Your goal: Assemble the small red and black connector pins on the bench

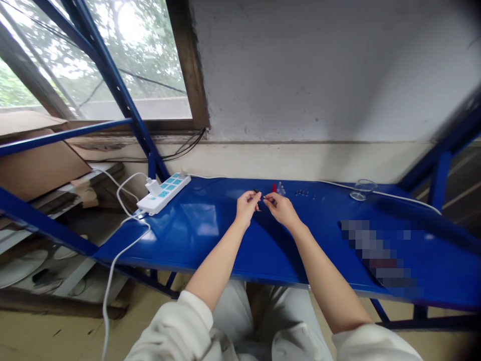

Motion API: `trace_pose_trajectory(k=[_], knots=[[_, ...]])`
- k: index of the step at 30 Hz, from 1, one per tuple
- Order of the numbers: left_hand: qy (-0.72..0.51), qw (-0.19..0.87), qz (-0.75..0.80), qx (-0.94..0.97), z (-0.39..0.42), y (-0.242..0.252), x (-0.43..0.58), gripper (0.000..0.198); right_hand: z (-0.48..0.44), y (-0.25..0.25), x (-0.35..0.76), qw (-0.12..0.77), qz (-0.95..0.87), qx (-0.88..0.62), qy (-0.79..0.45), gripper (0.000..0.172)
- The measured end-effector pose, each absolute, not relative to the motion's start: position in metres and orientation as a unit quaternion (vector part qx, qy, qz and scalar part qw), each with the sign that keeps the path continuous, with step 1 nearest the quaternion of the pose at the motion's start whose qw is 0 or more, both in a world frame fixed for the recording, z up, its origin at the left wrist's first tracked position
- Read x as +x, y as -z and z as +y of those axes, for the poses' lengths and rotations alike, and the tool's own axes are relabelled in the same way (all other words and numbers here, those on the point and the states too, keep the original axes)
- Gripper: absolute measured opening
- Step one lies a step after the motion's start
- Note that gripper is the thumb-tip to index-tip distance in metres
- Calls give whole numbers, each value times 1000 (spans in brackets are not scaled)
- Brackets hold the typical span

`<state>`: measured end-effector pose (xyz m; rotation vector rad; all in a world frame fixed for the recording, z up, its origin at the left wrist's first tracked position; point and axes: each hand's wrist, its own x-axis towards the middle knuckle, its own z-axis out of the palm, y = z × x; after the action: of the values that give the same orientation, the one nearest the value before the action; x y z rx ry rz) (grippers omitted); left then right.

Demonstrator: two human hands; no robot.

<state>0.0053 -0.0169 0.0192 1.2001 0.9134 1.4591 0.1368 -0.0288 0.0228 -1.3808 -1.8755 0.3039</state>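
Both my hands meet over the middle of the blue metal shelf point(210, 235). My left hand point(247, 205) is closed in a pinch on a tiny dark part. Close beside it, my right hand point(280, 206) pinches another tiny dark piece, fingertips almost touching the left ones. Just behind the hands lie a small red piece point(274, 188) and clear small pieces point(280, 189). A short row of tiny dark parts point(301, 192) sits to the right of them.
A white power strip point(164, 193) with blue sockets lies at the shelf's left end, its cable hanging over the edge. A small clear glass dish point(361, 190) stands at the back right. Blue frame struts point(112, 80) cross the window on the left. A cardboard sheet point(35, 160) leans at far left.
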Motion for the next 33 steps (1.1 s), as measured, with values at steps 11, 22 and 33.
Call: trace_pose_trajectory(k=[11, 22, 33], knots=[[-617, 423, 456, 483, -9, -5, 8, 21, -33, -21, 173, 268, -713, -621, -184, 11], [-422, 242, 547, 681, -3, 0, 36, 5, -30, -16, 172, 189, -629, -745, -115, 18], [-376, 149, 569, 716, -1, 3, 37, 12, -30, -13, 170, 170, -610, -766, -108, 23]])
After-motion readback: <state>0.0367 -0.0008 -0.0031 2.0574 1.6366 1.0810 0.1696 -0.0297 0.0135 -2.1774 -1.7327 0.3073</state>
